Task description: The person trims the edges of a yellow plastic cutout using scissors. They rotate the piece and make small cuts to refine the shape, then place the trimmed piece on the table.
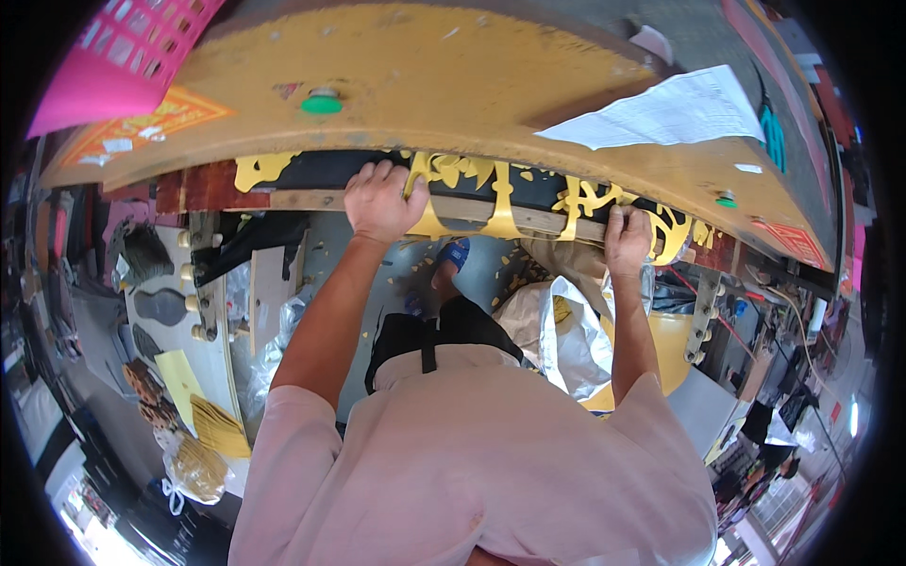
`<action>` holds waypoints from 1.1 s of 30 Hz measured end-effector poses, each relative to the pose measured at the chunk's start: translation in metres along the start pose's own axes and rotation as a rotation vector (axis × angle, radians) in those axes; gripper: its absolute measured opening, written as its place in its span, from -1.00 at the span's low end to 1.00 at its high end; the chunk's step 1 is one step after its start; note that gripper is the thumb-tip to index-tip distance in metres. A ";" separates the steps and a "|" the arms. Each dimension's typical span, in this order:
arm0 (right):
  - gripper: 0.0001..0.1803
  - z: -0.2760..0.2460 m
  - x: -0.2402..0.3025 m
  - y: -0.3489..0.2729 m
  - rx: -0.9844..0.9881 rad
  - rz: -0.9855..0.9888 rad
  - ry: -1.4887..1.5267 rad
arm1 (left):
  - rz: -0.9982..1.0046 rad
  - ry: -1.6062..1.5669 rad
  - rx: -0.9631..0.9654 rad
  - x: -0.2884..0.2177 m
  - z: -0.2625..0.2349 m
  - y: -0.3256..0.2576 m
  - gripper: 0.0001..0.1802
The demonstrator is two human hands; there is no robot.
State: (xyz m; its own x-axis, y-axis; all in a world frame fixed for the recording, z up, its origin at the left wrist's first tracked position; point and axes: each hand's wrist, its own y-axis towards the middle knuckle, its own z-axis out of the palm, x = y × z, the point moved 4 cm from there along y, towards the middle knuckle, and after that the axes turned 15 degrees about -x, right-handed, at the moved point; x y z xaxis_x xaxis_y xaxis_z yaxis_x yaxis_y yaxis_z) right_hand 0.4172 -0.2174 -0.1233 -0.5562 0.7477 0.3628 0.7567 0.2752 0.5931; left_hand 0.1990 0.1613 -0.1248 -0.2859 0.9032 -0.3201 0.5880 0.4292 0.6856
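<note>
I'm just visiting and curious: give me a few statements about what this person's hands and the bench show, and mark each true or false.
1. Both hands rest on the front edge of the bench. True: the left hand and right hand both grip the wooden strip there.
2. The cut-out sheet under the hands is blue. False: it is yellow.
3. A white paper sheet lies on the yellow bench top. True.
4. The button on the bench top is red. False: it is green.
5. A pink basket sits at the upper left. True.
</note>
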 end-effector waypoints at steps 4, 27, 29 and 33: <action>-0.78 -0.002 -0.002 -0.011 0.018 0.030 0.024 | -0.017 0.004 -0.004 0.002 -0.003 -0.011 -0.73; -0.07 0.004 0.283 -0.094 0.370 0.025 -0.097 | -1.098 -1.221 -0.021 -0.060 -0.056 -0.075 -0.60; -0.10 -0.007 0.285 -0.113 0.394 0.064 -0.100 | -1.111 -1.123 0.012 -0.063 -0.060 -0.098 -0.60; -0.07 -0.027 0.287 -0.127 0.480 0.146 -0.064 | -0.809 -1.008 0.028 -0.075 -0.083 -0.130 -0.66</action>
State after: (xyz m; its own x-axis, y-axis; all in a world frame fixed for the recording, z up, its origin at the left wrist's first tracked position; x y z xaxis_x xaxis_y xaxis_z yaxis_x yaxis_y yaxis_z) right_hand 0.1526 -0.0544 -0.0746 -0.4217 0.8307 0.3636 0.9062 0.4002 0.1368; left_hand 0.0816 0.0373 -0.1354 0.1201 -0.0092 -0.9927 0.5356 0.8425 0.0570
